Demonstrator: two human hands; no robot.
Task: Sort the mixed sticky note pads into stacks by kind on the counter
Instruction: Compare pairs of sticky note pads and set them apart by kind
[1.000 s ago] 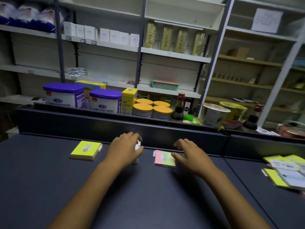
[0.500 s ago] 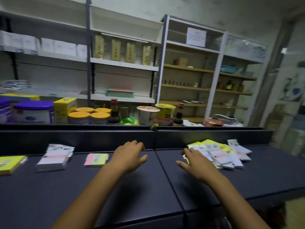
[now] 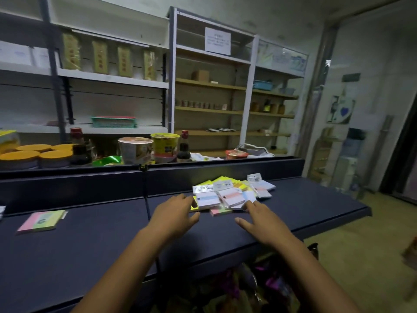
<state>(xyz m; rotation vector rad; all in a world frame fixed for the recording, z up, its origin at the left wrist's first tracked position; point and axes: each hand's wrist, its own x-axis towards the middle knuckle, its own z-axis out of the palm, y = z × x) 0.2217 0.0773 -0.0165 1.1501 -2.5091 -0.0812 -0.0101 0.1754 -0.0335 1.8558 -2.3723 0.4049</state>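
Head view: both forearms stretched over the dark worktop (image 3: 304, 206). Left hand (image 3: 173, 216) and right hand (image 3: 261, 220) spread, fingers (image 3: 250, 205) open, gripping nothing. Just beyond the fingertips, touching or nearly so, a mixed pile of sticky note pads (image 3: 230, 193). Far left of the left fingers, well apart, one pink-and-green pad (image 3: 41, 220) lying flat. Farther back, noodle cups (image 3: 135, 149) behind the ledge.

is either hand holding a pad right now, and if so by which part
Nothing is held. The left hand and right hand are open, reaching at the near edge of the mixed pile of pads on the counter.
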